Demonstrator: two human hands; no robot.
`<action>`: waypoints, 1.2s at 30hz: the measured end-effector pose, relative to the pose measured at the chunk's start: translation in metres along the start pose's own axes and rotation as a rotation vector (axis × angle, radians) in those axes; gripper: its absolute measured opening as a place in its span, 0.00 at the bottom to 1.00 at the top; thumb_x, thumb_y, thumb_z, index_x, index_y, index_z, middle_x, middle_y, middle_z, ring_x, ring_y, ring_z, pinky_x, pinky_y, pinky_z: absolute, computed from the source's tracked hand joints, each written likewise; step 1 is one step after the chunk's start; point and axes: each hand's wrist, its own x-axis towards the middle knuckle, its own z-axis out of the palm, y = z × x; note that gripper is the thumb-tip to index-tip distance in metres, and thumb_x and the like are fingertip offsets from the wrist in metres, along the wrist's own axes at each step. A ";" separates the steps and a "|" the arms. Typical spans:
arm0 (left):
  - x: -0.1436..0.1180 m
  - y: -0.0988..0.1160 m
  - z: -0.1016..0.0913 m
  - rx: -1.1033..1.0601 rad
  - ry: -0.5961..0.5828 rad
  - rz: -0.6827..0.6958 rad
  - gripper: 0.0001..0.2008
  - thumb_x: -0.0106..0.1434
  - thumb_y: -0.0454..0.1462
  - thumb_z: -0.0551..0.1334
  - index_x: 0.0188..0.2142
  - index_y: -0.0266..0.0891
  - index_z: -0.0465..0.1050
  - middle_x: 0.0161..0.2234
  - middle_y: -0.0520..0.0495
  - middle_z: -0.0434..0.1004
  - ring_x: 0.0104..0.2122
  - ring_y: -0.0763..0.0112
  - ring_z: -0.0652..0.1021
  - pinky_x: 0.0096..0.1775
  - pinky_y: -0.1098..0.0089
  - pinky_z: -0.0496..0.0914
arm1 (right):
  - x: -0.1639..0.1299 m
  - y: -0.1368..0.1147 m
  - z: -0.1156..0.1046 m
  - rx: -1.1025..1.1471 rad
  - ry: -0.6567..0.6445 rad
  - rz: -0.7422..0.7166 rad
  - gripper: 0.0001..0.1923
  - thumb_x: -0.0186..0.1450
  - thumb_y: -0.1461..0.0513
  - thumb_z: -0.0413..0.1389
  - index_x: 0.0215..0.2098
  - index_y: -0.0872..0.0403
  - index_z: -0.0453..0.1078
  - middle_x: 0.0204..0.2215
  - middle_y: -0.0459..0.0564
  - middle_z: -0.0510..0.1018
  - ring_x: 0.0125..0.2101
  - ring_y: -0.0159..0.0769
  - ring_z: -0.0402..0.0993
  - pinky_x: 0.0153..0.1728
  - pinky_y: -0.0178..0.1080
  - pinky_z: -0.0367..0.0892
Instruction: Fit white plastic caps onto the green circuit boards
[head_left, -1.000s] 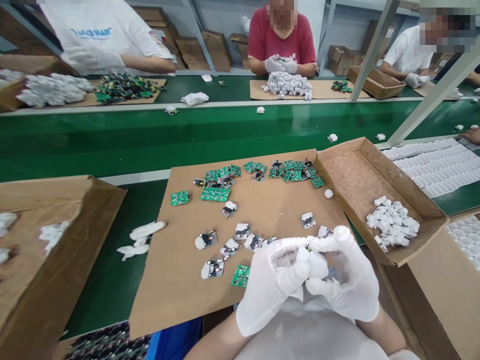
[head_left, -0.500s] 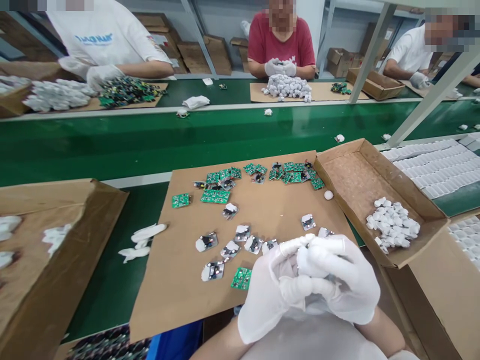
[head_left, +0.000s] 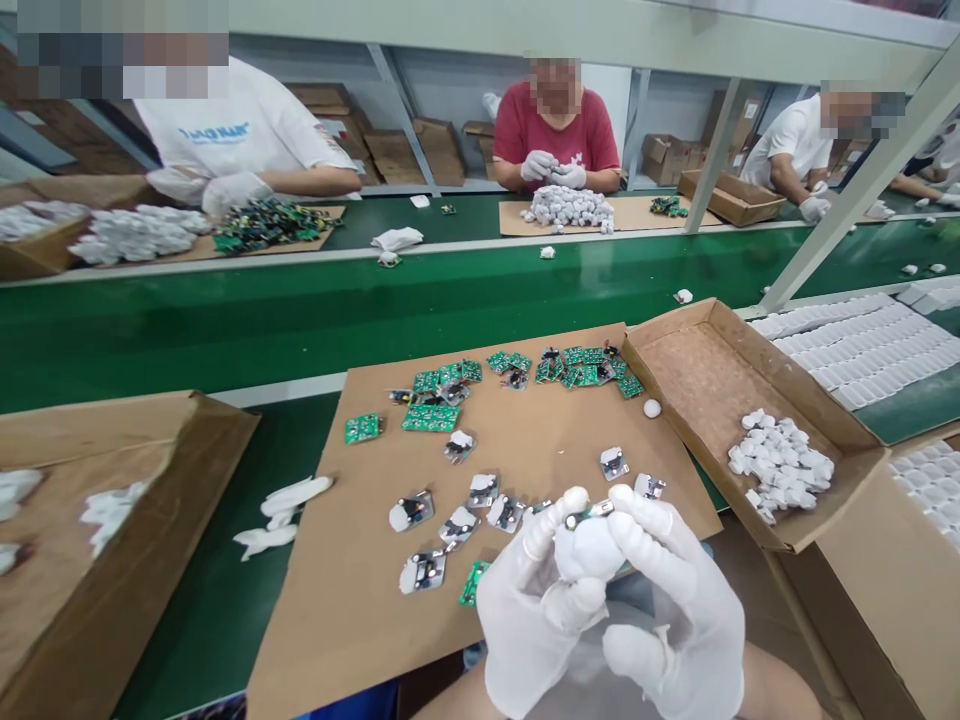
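Note:
Between my gloved hands, above the cardboard sheet (head_left: 360,630), is a small circuit board covered with a white putty-like lump (head_left: 589,550); dark and metal parts show along its top edge. My left hand (head_left: 529,600) pinches it between thumb and fingers. The fingertips of my right hand (head_left: 686,600) press on its right side, while that thumb stands apart below. Several boards bearing white lumps, such as this board (head_left: 424,570), lie beyond my hands. Green circuit boards (head_left: 431,417) are grouped at the sheet's far side. A white ball (head_left: 652,408) rests near its right edge.
At right, a cardboard tray (head_left: 675,370) holds a heap of white lumps (head_left: 780,462). Another cardboard box (head_left: 217,480) stands at left, beside white gloves (head_left: 285,510). A green conveyor belt (head_left: 450,300) crosses ahead. Co-workers sit behind it, including a person in red (head_left: 555,130).
My right thumb has come away from the lump and my hands have parted slightly, so more of the white lump and the board's edge shows. The camera view has tilted upward.

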 end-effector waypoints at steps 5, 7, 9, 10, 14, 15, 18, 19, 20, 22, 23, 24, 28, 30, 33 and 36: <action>0.001 0.004 0.001 -0.016 -0.069 0.003 0.22 0.43 0.46 0.79 0.40 0.52 0.85 0.24 0.51 0.83 0.22 0.72 0.80 0.27 0.80 0.76 | -0.007 0.013 -0.013 0.029 0.000 -0.007 0.37 0.70 0.45 0.50 0.72 0.49 0.48 0.67 0.59 0.61 0.65 0.53 0.62 0.61 0.54 0.67; 0.001 0.005 0.000 -0.006 -0.106 0.020 0.23 0.42 0.46 0.79 0.40 0.51 0.85 0.24 0.51 0.83 0.23 0.71 0.80 0.28 0.79 0.77 | 0.000 0.013 -0.020 -0.012 -0.050 -0.047 0.39 0.69 0.45 0.52 0.72 0.49 0.47 0.65 0.60 0.65 0.63 0.52 0.66 0.59 0.53 0.69; 0.000 0.005 -0.002 -0.011 -0.150 0.025 0.22 0.42 0.42 0.80 0.40 0.52 0.85 0.26 0.51 0.84 0.24 0.69 0.81 0.29 0.76 0.78 | 0.013 0.009 -0.023 -0.052 -0.131 -0.097 0.32 0.69 0.48 0.54 0.68 0.44 0.55 0.57 0.56 0.75 0.55 0.44 0.75 0.54 0.44 0.75; 0.000 0.006 -0.002 -0.019 -0.172 0.015 0.23 0.42 0.39 0.80 0.41 0.53 0.85 0.27 0.50 0.85 0.23 0.68 0.81 0.28 0.76 0.78 | 0.019 0.007 -0.024 -0.050 -0.153 -0.107 0.26 0.70 0.49 0.53 0.65 0.43 0.60 0.52 0.53 0.78 0.50 0.41 0.78 0.50 0.40 0.77; 0.000 0.012 -0.001 -0.096 -0.217 -0.072 0.24 0.42 0.32 0.79 0.40 0.55 0.85 0.25 0.51 0.84 0.21 0.67 0.81 0.23 0.74 0.77 | 0.030 0.002 -0.021 0.033 -0.117 -0.056 0.19 0.71 0.50 0.53 0.57 0.44 0.66 0.46 0.51 0.81 0.47 0.37 0.81 0.46 0.37 0.78; 0.001 0.015 -0.001 -0.122 -0.226 -0.108 0.24 0.42 0.32 0.79 0.39 0.55 0.85 0.25 0.51 0.83 0.21 0.67 0.81 0.23 0.74 0.77 | 0.028 0.003 -0.020 0.044 -0.110 -0.044 0.19 0.70 0.49 0.54 0.56 0.45 0.66 0.47 0.51 0.81 0.48 0.38 0.80 0.48 0.38 0.77; 0.005 0.020 -0.001 -0.201 -0.258 -0.279 0.17 0.44 0.37 0.79 0.36 0.50 0.86 0.27 0.48 0.84 0.24 0.64 0.82 0.27 0.69 0.79 | 0.017 0.007 -0.020 0.067 -0.116 0.040 0.27 0.67 0.47 0.57 0.61 0.44 0.63 0.50 0.52 0.80 0.51 0.40 0.79 0.52 0.39 0.76; 0.006 0.021 -0.002 -0.230 -0.270 -0.351 0.15 0.46 0.40 0.78 0.36 0.47 0.87 0.29 0.46 0.85 0.25 0.62 0.82 0.29 0.67 0.80 | 0.014 0.009 -0.020 0.078 -0.118 0.072 0.30 0.66 0.47 0.57 0.64 0.42 0.60 0.51 0.52 0.80 0.51 0.41 0.79 0.52 0.40 0.75; 0.007 0.021 -0.003 -0.256 -0.282 -0.415 0.14 0.48 0.44 0.77 0.36 0.44 0.87 0.30 0.43 0.85 0.26 0.61 0.82 0.31 0.65 0.80 | 0.011 0.010 -0.019 0.089 -0.116 0.102 0.33 0.66 0.47 0.57 0.67 0.40 0.56 0.51 0.51 0.80 0.50 0.41 0.79 0.52 0.42 0.76; 0.009 0.019 -0.004 -0.282 -0.291 -0.504 0.17 0.49 0.49 0.76 0.34 0.40 0.86 0.26 0.43 0.83 0.24 0.63 0.80 0.27 0.67 0.77 | 0.007 0.012 -0.018 0.098 -0.104 0.130 0.37 0.66 0.48 0.57 0.70 0.36 0.49 0.51 0.50 0.80 0.49 0.43 0.80 0.52 0.44 0.77; 0.009 0.018 -0.004 -0.279 -0.286 -0.525 0.19 0.48 0.50 0.76 0.33 0.39 0.86 0.22 0.44 0.81 0.22 0.66 0.78 0.23 0.70 0.73 | 0.007 0.012 -0.017 0.094 -0.095 0.124 0.38 0.66 0.48 0.58 0.70 0.35 0.49 0.51 0.49 0.80 0.48 0.43 0.80 0.50 0.45 0.77; 0.010 0.016 -0.003 -0.264 -0.271 -0.535 0.19 0.47 0.51 0.76 0.31 0.39 0.85 0.19 0.47 0.79 0.19 0.69 0.76 0.20 0.73 0.68 | 0.009 0.012 -0.015 0.084 -0.091 0.111 0.37 0.66 0.48 0.58 0.70 0.35 0.50 0.50 0.49 0.80 0.47 0.43 0.80 0.48 0.45 0.78; 0.014 0.014 0.002 -0.157 -0.214 -0.530 0.20 0.47 0.53 0.75 0.26 0.38 0.80 0.18 0.50 0.76 0.18 0.71 0.73 0.20 0.73 0.65 | 0.020 0.009 -0.010 0.036 -0.091 -0.001 0.29 0.69 0.49 0.55 0.67 0.37 0.57 0.45 0.49 0.81 0.41 0.41 0.80 0.41 0.42 0.78; 0.015 0.014 0.003 -0.139 -0.215 -0.506 0.20 0.47 0.54 0.74 0.25 0.39 0.79 0.21 0.49 0.77 0.21 0.69 0.74 0.23 0.70 0.68 | 0.025 0.009 -0.008 0.046 -0.126 -0.041 0.25 0.71 0.51 0.52 0.66 0.37 0.60 0.39 0.48 0.81 0.37 0.40 0.79 0.37 0.40 0.77; 0.015 0.012 0.003 -0.182 -0.234 -0.536 0.21 0.51 0.56 0.71 0.27 0.40 0.80 0.25 0.46 0.79 0.26 0.63 0.78 0.29 0.66 0.73 | 0.027 0.013 -0.006 0.070 -0.160 -0.051 0.21 0.73 0.52 0.50 0.64 0.37 0.62 0.34 0.46 0.78 0.33 0.38 0.78 0.35 0.40 0.75; 0.012 0.011 0.001 -0.251 -0.217 -0.573 0.23 0.52 0.57 0.70 0.31 0.39 0.81 0.25 0.46 0.79 0.27 0.63 0.78 0.31 0.65 0.74 | 0.024 0.018 -0.003 0.054 -0.080 -0.049 0.24 0.74 0.54 0.49 0.67 0.36 0.57 0.39 0.48 0.77 0.37 0.37 0.77 0.38 0.40 0.75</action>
